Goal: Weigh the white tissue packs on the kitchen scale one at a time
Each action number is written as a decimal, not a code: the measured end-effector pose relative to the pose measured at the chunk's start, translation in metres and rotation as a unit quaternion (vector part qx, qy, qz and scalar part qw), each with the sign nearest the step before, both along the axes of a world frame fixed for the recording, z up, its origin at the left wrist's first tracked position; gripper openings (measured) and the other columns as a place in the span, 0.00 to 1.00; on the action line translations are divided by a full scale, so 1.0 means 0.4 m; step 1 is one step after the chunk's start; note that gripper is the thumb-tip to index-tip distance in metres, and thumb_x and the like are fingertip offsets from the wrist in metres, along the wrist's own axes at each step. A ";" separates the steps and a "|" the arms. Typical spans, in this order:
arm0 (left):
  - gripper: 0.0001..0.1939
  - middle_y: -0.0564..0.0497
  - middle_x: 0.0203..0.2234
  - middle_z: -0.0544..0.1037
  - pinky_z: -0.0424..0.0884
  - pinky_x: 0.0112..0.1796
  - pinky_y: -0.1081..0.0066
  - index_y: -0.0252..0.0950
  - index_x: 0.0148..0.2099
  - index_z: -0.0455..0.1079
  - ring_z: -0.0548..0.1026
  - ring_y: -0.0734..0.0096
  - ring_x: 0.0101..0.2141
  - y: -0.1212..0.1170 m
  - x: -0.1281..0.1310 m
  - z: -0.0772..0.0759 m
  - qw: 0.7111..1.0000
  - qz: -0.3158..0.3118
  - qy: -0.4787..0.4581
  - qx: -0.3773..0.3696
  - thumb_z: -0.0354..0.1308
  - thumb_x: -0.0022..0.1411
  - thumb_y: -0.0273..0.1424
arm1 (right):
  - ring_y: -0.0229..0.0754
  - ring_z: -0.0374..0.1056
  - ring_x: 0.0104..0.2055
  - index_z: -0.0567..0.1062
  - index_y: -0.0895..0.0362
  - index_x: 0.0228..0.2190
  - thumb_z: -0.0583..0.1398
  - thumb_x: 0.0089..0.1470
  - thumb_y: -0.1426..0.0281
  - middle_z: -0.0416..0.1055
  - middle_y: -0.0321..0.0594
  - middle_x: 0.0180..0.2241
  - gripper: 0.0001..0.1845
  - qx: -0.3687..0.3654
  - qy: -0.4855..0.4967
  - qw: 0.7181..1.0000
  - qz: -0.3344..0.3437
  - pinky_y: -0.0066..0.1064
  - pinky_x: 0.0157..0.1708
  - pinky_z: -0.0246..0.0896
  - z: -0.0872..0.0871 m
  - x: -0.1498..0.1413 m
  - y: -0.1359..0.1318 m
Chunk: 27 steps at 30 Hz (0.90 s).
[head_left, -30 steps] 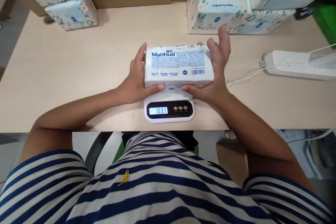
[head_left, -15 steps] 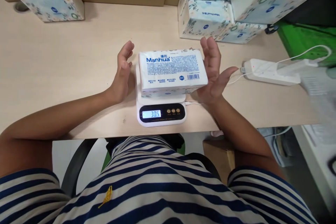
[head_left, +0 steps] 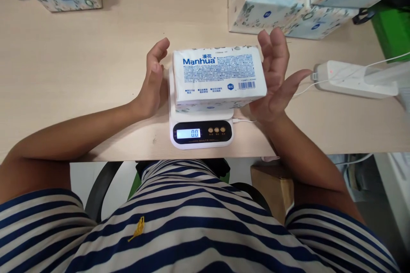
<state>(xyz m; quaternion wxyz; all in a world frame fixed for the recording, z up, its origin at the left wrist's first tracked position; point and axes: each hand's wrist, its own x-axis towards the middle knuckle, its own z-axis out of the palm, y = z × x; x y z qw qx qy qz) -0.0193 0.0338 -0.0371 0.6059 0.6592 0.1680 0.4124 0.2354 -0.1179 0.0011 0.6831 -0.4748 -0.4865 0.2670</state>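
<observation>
Left hand (head_left: pixel 153 77) wide, palm facing tissue pack (head_left: pixel 219 77) on scale (head_left: pixel 201 130); right hand (head_left: pixel 276 77) wide, fingers spread, flanking pack's other end.

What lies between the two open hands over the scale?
In the head view, the Manhua tissue pack sits on the scale, between the left hand and the right hand.

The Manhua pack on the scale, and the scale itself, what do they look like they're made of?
The Manhua pack looks like soft tissue in thin glossy plastic film: its printed wrap shows slight wrinkles and rounded edges. The scale looks like smooth white hard plastic with a shiny black display panel. The table seems a pale wood-grain laminate, matte.
</observation>
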 end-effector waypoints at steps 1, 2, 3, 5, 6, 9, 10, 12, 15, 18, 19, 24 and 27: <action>0.50 0.49 0.75 0.58 0.49 0.79 0.46 0.53 0.72 0.60 0.46 0.46 0.80 -0.003 0.001 0.002 1.000 0.005 0.002 -0.001 0.50 0.60 0.78 | 0.58 0.38 0.86 0.69 0.36 0.65 0.47 0.52 0.19 0.59 0.30 0.75 0.53 0.000 -0.004 1.000 -0.001 0.64 0.83 0.42 -0.001 0.001 0.000; 0.50 0.50 0.75 0.58 0.49 0.79 0.46 0.53 0.72 0.60 0.47 0.46 0.80 -0.003 0.001 0.003 1.000 0.008 0.003 0.002 0.50 0.61 0.78 | 0.58 0.37 0.86 0.69 0.36 0.66 0.47 0.53 0.19 0.58 0.30 0.75 0.53 -0.001 -0.007 1.000 -0.005 0.64 0.84 0.40 -0.003 0.002 0.000; 0.50 0.49 0.76 0.58 0.49 0.79 0.45 0.52 0.72 0.60 0.47 0.45 0.80 -0.003 0.002 0.002 1.000 0.008 0.004 0.007 0.50 0.61 0.78 | 0.58 0.37 0.86 0.69 0.37 0.66 0.48 0.52 0.20 0.58 0.32 0.76 0.53 -0.002 -0.007 1.000 -0.006 0.64 0.84 0.39 -0.003 0.004 0.000; 0.51 0.49 0.75 0.58 0.49 0.78 0.42 0.51 0.72 0.60 0.47 0.44 0.80 0.002 0.002 -0.002 1.000 0.000 0.002 0.020 0.49 0.61 0.78 | 0.59 0.38 0.86 0.68 0.40 0.67 0.51 0.52 0.21 0.58 0.35 0.76 0.54 0.002 -0.001 1.000 0.002 0.64 0.85 0.35 -0.003 0.007 -0.002; 0.51 0.49 0.75 0.58 0.49 0.78 0.41 0.52 0.72 0.60 0.48 0.43 0.80 0.005 0.002 -0.003 1.000 -0.006 0.001 0.024 0.48 0.61 0.78 | 0.60 0.39 0.85 0.68 0.41 0.67 0.53 0.52 0.22 0.57 0.37 0.77 0.54 0.004 0.002 1.000 0.007 0.65 0.85 0.34 -0.003 0.010 -0.003; 0.49 0.53 0.76 0.58 0.50 0.78 0.43 0.56 0.72 0.62 0.49 0.44 0.79 0.003 0.001 0.003 1.000 0.001 0.016 0.013 0.48 0.60 0.79 | 0.62 0.39 0.85 0.67 0.40 0.69 0.54 0.50 0.21 0.56 0.36 0.78 0.57 -0.002 -0.013 1.000 0.007 0.67 0.84 0.35 -0.004 0.013 -0.007; 0.49 0.54 0.76 0.58 0.50 0.78 0.44 0.57 0.71 0.62 0.49 0.44 0.79 -0.001 0.000 0.008 1.000 0.009 0.025 0.006 0.48 0.60 0.79 | 0.62 0.39 0.85 0.66 0.39 0.70 0.54 0.49 0.20 0.56 0.35 0.78 0.59 -0.007 -0.022 1.000 0.002 0.67 0.84 0.36 -0.005 0.013 -0.007; 0.49 0.54 0.77 0.59 0.51 0.79 0.46 0.57 0.71 0.62 0.50 0.45 0.79 -0.012 0.000 0.021 0.999 0.025 0.044 -0.008 0.47 0.60 0.79 | 0.60 0.39 0.85 0.62 0.37 0.73 0.51 0.47 0.18 0.54 0.32 0.79 0.62 -0.025 -0.044 0.999 -0.005 0.65 0.85 0.37 -0.007 0.011 -0.006; 0.50 0.53 0.77 0.58 0.54 0.78 0.48 0.56 0.73 0.60 0.51 0.46 0.80 -0.028 0.002 0.034 0.999 0.024 0.049 -0.006 0.45 0.61 0.79 | 0.56 0.37 0.86 0.50 0.33 0.78 0.44 0.45 0.15 0.48 0.25 0.81 0.68 -0.075 -0.073 0.994 0.013 0.63 0.84 0.41 -0.011 0.004 -0.001; 0.52 0.54 0.78 0.55 0.56 0.78 0.48 0.55 0.74 0.57 0.47 0.46 0.81 -0.036 0.008 0.036 0.999 -0.003 0.043 0.005 0.47 0.61 0.79 | 0.54 0.34 0.86 0.34 0.30 0.79 0.42 0.41 0.14 0.42 0.21 0.82 0.73 -0.111 -0.078 0.990 0.045 0.63 0.84 0.42 -0.018 0.000 0.005; 0.52 0.54 0.79 0.54 0.55 0.78 0.48 0.55 0.75 0.56 0.45 0.47 0.82 -0.036 0.011 0.035 0.999 -0.011 0.042 0.003 0.47 0.60 0.79 | 0.54 0.34 0.86 0.29 0.30 0.79 0.42 0.40 0.13 0.41 0.21 0.82 0.74 -0.115 -0.074 0.989 0.051 0.64 0.83 0.43 -0.021 -0.001 0.007; 0.61 0.49 0.81 0.48 0.41 0.80 0.43 0.46 0.79 0.46 0.25 0.43 0.83 -0.045 0.019 0.041 0.998 -0.040 0.049 -0.001 0.48 0.60 0.80 | 0.50 0.33 0.86 0.25 0.26 0.77 0.42 0.43 0.15 0.39 0.14 0.82 0.70 -0.098 -0.049 0.991 0.081 0.62 0.83 0.46 -0.042 -0.004 0.013; 0.59 0.51 0.81 0.50 0.42 0.79 0.42 0.46 0.80 0.47 0.25 0.44 0.82 -0.060 0.017 0.059 0.998 -0.033 0.060 -0.006 0.44 0.62 0.78 | 0.47 0.33 0.87 0.32 0.22 0.77 0.41 0.45 0.16 0.40 0.08 0.81 0.65 -0.083 -0.041 0.991 0.098 0.59 0.83 0.50 -0.051 -0.014 0.013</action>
